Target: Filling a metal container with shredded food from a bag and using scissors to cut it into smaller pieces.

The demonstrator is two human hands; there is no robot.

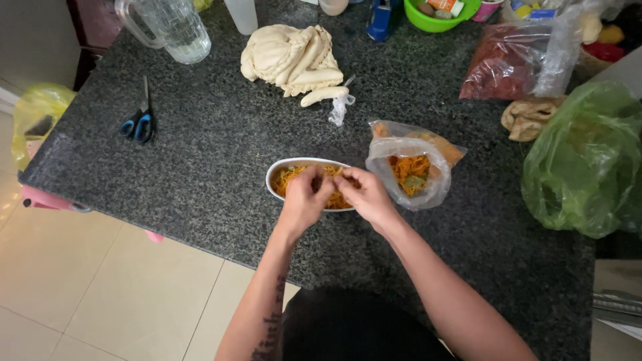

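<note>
In the head view, both forearms come up from the bottom of the frame and meet near the centre. The left hand [304, 199] and the right hand [364, 194] are side by side, almost touching, with the fingers curled and pinched together over a white oval dish [281, 170]. The dish holds orange shredded food [289, 178], and the fingertips seem to pinch a little of it, but I cannot tell how much they grip. The dish lies directly under the hands, on the dark speckled surface [214, 147].

Just right of the right hand stands an open clear plastic bag [409, 170] with more of the same orange food inside. In the upper centre lies a pale lump of dough [294, 57]. Blue scissors [139, 124] lie at the left, well apart from the hands. A glass jug [170, 27] is in the upper left, and a green plastic bag [588, 160] is at the right edge.
</note>
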